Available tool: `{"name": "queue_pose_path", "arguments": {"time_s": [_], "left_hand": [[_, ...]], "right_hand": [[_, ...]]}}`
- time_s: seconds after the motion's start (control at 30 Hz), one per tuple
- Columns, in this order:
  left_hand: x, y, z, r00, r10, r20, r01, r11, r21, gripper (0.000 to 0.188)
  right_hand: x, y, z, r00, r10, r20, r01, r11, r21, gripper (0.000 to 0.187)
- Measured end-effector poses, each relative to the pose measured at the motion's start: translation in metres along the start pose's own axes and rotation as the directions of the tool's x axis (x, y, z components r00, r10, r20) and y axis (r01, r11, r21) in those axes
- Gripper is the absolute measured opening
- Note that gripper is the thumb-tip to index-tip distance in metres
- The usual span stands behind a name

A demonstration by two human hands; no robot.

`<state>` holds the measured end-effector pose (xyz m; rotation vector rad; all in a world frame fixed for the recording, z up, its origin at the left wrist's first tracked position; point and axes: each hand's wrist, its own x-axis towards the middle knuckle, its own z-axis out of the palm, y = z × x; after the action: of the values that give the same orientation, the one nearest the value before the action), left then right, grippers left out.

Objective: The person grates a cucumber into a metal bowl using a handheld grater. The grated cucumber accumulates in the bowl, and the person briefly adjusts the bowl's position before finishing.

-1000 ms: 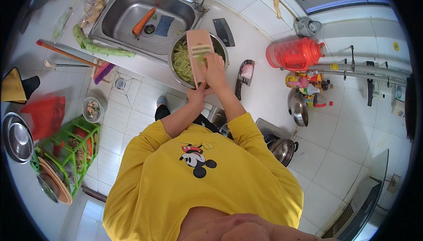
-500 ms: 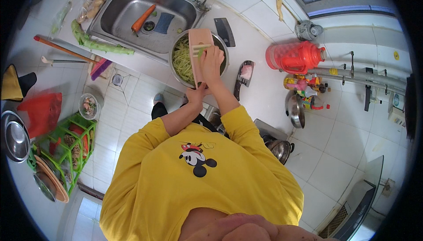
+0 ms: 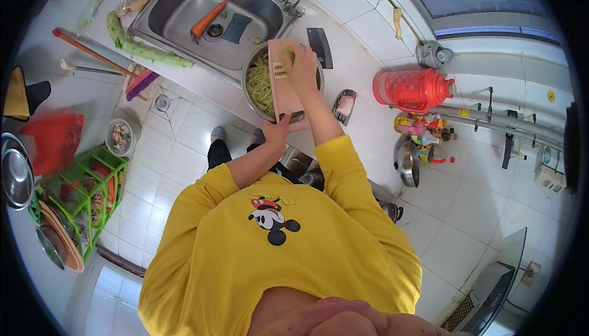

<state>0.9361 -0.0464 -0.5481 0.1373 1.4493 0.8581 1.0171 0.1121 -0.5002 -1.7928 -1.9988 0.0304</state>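
A wooden grater board (image 3: 283, 95) with a pale blade insert lies across a metal bowl (image 3: 246, 98) on the counter. Thin pale-green shreds (image 3: 259, 84) fill the bowl's left side. My left hand (image 3: 277, 130) is closed around the board's near end. Toward its far end, beyond the blade, my right hand (image 3: 303, 69) grips a small green vegetable piece (image 3: 287, 54) against the board. My fingers cover most of that piece.
Left of the bowl is a steel sink (image 3: 184, 44) holding a carrot (image 3: 207, 20) and a blue-grey pad (image 3: 236, 28). Green peel (image 3: 144, 52) lies along the counter. A cleaver (image 3: 319, 47) and a dark utensil with pinkish material (image 3: 345, 105) lie right, near a red thermos (image 3: 411, 89).
My right hand has slid the green piece away from me, from around the blade to the board's far end. My left hand keeps its hold. The whole view has shifted slightly.
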Motion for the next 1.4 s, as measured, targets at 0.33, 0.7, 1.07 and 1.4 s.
{"name": "queue_pose_path", "arguments": {"time_s": [0.33, 0.7, 1.07, 1.4], "left_hand": [[-0.006, 0.008, -0.006, 0.985, 0.003, 0.175, 0.029, 0.983, -0.181, 0.032], [0.003, 0.003, -0.012, 0.995, -0.013, 0.102, 0.02, 0.997, -0.072, 0.036], [0.007, -0.006, -0.012, 0.983, 0.028, 0.183, -0.007, 0.994, -0.112, 0.034], [-0.004, 0.005, -0.011, 0.991, 0.007, 0.134, 0.011, 0.992, -0.13, 0.033]], "right_hand": [[-0.1, -0.004, -0.044, 0.992, 0.057, 0.116, -0.079, 0.978, 0.191, 0.055], [-0.012, 0.074, 0.029, 0.447, 0.281, 0.849, -0.851, -0.16, 0.5, 0.104], [-0.012, 0.064, 0.018, 0.277, 0.148, 0.949, -0.953, -0.086, 0.291, 0.106], [-0.065, 0.081, -0.021, 0.614, 0.328, 0.718, -0.745, 0.541, 0.39, 0.054]]}}
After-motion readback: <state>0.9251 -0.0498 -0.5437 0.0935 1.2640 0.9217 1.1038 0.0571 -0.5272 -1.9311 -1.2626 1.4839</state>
